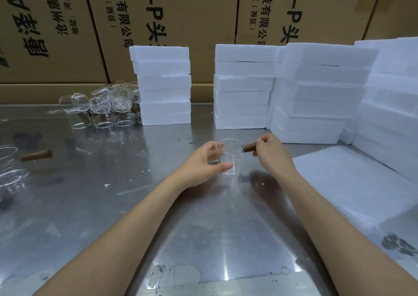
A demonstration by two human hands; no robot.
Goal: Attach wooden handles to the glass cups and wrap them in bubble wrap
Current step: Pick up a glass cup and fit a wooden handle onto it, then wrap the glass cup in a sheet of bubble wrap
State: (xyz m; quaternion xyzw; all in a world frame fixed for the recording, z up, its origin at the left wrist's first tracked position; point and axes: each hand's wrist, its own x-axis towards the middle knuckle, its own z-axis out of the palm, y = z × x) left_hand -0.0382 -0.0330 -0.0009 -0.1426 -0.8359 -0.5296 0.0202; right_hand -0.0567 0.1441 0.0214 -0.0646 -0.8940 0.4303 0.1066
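A clear glass cup (233, 157) stands upright on the steel table (140, 205), a little beyond the middle. My left hand (203, 162) grips the cup's left side with thumb and fingers curled round it. My right hand (269, 153) pinches a brown wooden handle (250, 148) whose left end touches the cup's right wall near the rim. A stack of bubble wrap sheets (352, 187) lies flat on the table to the right.
Several glass cups with handles (101, 108) stand at the back left. A loose wooden handle (37, 155) and more glassware (11, 171) lie at the left edge. White foam boxes (244, 87) are stacked behind and right, with cardboard cartons (181, 12) beyond.
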